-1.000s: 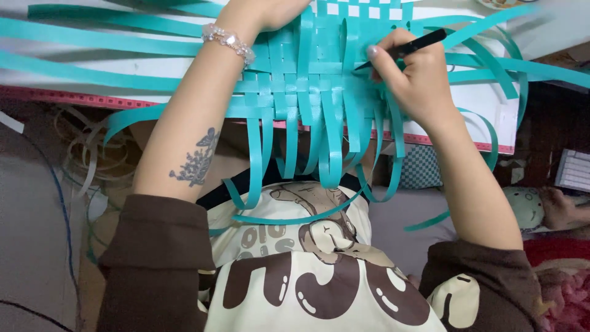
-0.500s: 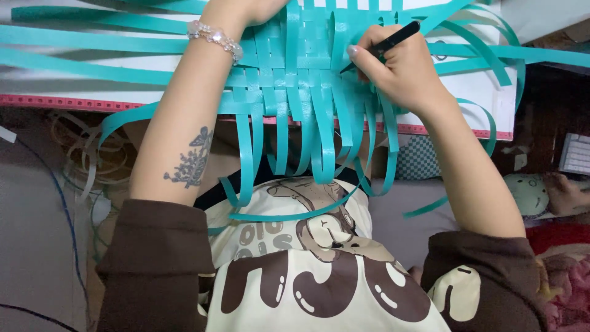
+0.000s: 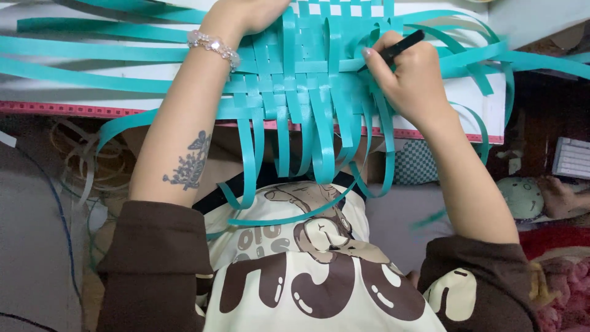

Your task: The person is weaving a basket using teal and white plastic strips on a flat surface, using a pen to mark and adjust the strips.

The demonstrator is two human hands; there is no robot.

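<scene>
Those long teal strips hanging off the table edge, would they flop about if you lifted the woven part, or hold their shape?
The teal strips would probably flop but spring back: the loose ends curve down off the table edge in smooth arcs, not sharp folds. They look thin, flat and glossy, so likely light and rather slippery. The woven patch under the left hand should hold together better.

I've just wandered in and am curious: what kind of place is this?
Probably a home craft corner. Teal strips lie half woven on a white table, a stuffed toy sits on the floor, and loose strip offcuts pile under the table edge.

Flat teal strap weave (image 3: 301, 74) on table edge, loose ends overhanging; slim black pen (image 3: 402, 46) tilted.
</scene>
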